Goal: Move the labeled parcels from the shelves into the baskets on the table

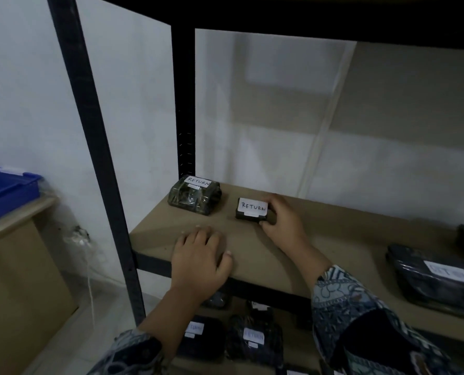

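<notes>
The right hand (281, 216) clasps the small, rigid-looking black "RETURN" parcel (252, 209) by its right end on the shelf (320, 239), likely light enough for one-handed pinching, while the left hand (201, 259) rests flat, empty.

Stockroom: metal shelving (183, 104) w/ "RETURN"-labelled parcels (194, 197), blue basket (6, 190).

Blurred label (452, 272), parcel (439, 277) edge-cropped.

A small dark parcel (252, 210) labelled RETURN is gripped on the shelf board (333, 234) by the right hand (281, 216). The left hand (199, 259) is laid flat, apparently empty, near the front edge.
</notes>
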A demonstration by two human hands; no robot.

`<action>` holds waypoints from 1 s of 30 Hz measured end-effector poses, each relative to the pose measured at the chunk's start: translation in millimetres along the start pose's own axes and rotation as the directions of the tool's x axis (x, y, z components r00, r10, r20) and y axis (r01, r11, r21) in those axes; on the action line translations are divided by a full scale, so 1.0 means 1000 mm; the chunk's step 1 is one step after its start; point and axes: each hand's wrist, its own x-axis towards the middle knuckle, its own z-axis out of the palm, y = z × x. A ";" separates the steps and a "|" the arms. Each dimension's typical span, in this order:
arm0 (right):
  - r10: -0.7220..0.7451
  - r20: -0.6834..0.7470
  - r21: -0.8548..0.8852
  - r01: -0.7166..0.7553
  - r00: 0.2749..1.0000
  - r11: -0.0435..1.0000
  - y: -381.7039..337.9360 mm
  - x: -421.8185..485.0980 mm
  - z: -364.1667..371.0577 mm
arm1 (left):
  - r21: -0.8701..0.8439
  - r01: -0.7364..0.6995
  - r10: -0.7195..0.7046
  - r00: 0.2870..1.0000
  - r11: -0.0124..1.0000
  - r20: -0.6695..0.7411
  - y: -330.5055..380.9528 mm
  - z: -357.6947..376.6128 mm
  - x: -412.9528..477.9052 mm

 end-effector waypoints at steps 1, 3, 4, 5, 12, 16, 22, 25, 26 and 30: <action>0.006 -0.004 -0.003 -0.006 1.000 1.000 -0.001 -0.002 0.000 | 0.002 0.001 -0.001 1.000 1.000 0.003 0.000 0.000 0.000; 0.019 -0.006 -0.016 -0.019 1.000 1.000 -0.003 -0.004 -0.001 | 0.002 -0.001 0.001 1.000 1.000 0.004 0.001 -0.002 0.000; 0.023 -0.006 -0.029 -0.024 1.000 0.999 -0.004 -0.004 -0.001 | -0.001 0.000 0.000 1.000 1.000 0.006 0.001 -0.002 0.000; 0.026 -0.007 -0.043 -0.026 1.000 0.999 -0.005 -0.005 -0.002 | -0.006 0.000 0.000 1.000 1.000 0.007 0.002 -0.003 -0.001; 0.073 -0.055 0.009 -0.072 0.996 0.997 -0.017 -0.028 -0.014 | -0.010 -0.010 0.010 1.000 1.000 0.023 0.003 -0.004 -0.002; 0.071 -0.091 0.085 -0.063 0.993 0.994 -0.020 -0.055 -0.031 | -0.009 -0.037 0.037 0.999 0.999 0.030 0.005 -0.006 -0.003; 0.119 -0.133 0.117 -0.103 0.984 0.988 -0.018 -0.108 -0.068 | -0.004 -0.062 0.062 0.998 0.998 0.019 0.029 -0.006 -0.030; 0.129 -0.147 0.101 -0.115 0.981 0.988 -0.011 -0.141 -0.093 | -0.007 -0.096 0.096 0.995 0.995 0.024 0.060 -0.003 -0.054; 0.137 -0.148 0.096 -0.123 0.980 0.988 -0.008 -0.153 -0.102 | -0.002 -0.106 0.106 0.994 0.994 0.029 0.073 -0.001 -0.063; 0.129 -0.153 0.054 -0.122 0.980 0.991 0.009 -0.201 -0.142 | 0.006 -0.069 0.069 0.996 0.998 0.062 0.130 0.011 -0.097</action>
